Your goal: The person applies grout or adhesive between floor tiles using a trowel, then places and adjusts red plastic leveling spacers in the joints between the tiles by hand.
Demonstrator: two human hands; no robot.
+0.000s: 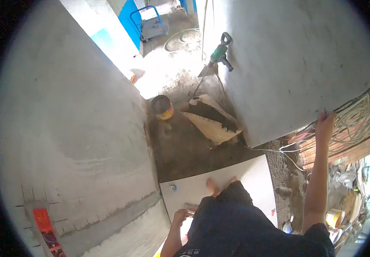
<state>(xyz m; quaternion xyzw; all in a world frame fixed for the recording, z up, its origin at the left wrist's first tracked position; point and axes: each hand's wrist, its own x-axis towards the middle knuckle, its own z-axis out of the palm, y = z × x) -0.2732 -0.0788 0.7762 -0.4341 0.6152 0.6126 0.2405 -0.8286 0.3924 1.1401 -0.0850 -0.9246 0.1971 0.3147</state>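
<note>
At the lower middle, my left hand [180,216] is closed beside a small flat reddish-grey object [191,210]; its kind is too unclear to tell, and my fingers seem to be on it. My right arm reaches up on the right. There my right hand [325,120] is closed at the lower edge of the grey plastered wall [300,64], by a dark cable and a mass of pale coiled cables [365,115]. What its fingers hold is too small to make out. My bare feet stand on a white board [253,180], which carries a small white-and-blue round item [173,188].
Ahead on the floor lie a torn pale sack [215,130] of dark material and a bucket [162,107]. A green power mixer [219,53] leans against the right wall. Another grey wall [73,120] rises on the left. A blue-handled trolley [153,25] stands far off.
</note>
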